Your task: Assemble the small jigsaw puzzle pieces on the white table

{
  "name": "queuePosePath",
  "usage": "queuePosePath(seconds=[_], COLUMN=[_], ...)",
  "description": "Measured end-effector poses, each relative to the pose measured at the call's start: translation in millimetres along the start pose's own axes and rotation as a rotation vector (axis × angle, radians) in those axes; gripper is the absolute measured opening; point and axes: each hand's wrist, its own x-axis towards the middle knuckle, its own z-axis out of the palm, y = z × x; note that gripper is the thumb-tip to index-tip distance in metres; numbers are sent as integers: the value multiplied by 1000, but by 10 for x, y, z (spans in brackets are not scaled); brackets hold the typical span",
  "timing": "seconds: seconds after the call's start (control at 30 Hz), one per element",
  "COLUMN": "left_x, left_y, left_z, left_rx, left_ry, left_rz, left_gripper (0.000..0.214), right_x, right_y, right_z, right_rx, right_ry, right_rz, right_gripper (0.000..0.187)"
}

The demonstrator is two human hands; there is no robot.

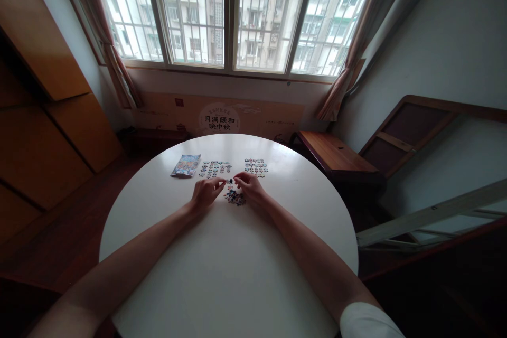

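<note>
My left hand (pixel 206 191) and my right hand (pixel 249 185) meet near the middle of the white table (pixel 233 269), fingers pinched. Small jigsaw puzzle pieces (pixel 229 181) show between their fingertips, one pale and one dark; whether they are joined I cannot tell. Just below the fingertips lies a heap of loose puzzle pieces (pixel 235 197). Beyond my left hand, several pieces (pixel 214 168) are laid out in loose rows. A second group of pieces (pixel 256 166) sits in rows beyond my right hand.
A colourful picture sheet or packet (pixel 186 166) lies left of the rows. Past the table's right edge stands a wooden bench (pixel 330 153). A printed cardboard panel (pixel 253 111) leans under the barred window (pixel 229 16). Wooden cabinets (pixel 47 132) are at the left.
</note>
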Motion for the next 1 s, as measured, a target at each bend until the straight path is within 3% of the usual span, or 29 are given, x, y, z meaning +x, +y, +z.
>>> queuePosePath(seconds=[1.0], left_x=[8], left_y=[0], left_z=[8], left_rx=[10], left_ry=[-41], left_rz=[-32], left_gripper=[30], right_x=[9], right_y=[95], right_z=[6], right_rx=[-75], right_ry=[1], right_rz=[-46], right_gripper=[24])
